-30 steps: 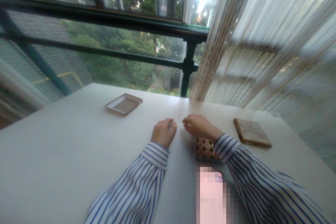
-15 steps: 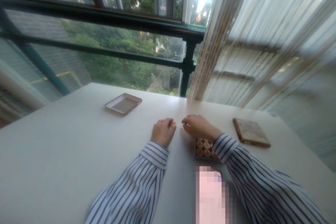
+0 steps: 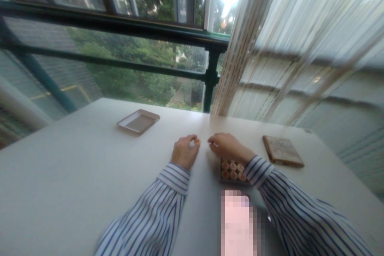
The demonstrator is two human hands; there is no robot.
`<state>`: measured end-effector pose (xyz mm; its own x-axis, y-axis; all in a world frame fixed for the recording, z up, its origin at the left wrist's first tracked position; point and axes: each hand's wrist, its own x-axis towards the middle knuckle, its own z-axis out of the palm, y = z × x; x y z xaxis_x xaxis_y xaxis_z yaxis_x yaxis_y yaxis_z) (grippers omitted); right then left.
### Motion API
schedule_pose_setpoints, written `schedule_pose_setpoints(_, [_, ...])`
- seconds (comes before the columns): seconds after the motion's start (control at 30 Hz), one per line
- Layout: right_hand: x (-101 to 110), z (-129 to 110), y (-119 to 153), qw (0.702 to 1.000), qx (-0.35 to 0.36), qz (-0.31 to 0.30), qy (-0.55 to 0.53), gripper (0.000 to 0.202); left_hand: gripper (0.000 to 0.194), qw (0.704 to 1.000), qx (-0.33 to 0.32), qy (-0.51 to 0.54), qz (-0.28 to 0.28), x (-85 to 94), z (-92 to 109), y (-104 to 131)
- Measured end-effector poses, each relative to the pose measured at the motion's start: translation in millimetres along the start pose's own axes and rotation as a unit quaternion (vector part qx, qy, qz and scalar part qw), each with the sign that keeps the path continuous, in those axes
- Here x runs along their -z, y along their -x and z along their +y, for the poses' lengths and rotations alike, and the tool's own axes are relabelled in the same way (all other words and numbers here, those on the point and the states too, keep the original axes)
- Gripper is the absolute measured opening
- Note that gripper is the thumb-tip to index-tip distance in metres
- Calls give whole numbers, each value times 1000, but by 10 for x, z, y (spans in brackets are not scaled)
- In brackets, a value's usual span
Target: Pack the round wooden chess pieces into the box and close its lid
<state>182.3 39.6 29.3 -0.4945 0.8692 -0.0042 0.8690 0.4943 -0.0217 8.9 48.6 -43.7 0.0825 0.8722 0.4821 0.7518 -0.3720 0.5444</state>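
My left hand is closed, pinching a small round wooden Chinese chess piece between thumb and fingers just above the white table. Facing it, a short gap away, my right hand has its thumb and fingers curled together; whether anything small is between them I cannot make out. Beneath my right wrist lies a box holding several round chess pieces with red characters. Part of that box is hidden by the wrist and the striped cuff.
A shallow tray lies at the back left of the table. A flat wooden-looking case rests on the right. At the front, a blurred-out pink shape stands near the box. Beyond are a green railing and a string curtain.
My left hand has turned slightly, showing more of the chess piece in its pinch. The right hand stays almost where it was. The whole view has shifted a little.
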Motion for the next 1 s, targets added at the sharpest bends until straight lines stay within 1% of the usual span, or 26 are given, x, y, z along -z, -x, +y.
schedule_pose_setpoints(0.13, [2,28,59,1000,2,24,-2,32,28,999,-24,23,22,20,41,8])
schedule_pose_setpoints(0.4, [57,106,238,997,-13,57,-46,33,26,996,-72,40,40,49,166,40])
schedule_pose_setpoints(0.57, [71,181,369,991,-30,95,-92,31,23,991,-111,62,45,40,259,62])
schedule_pose_setpoints(0.73, [48,263,495,981,-31,135,-139,29,23,988,-134,63,42,21,363,84])
schedule_pose_setpoints(1.0, [17,358,671,966,-63,161,-191,28,22,985,-150,74,33,-37,481,95])
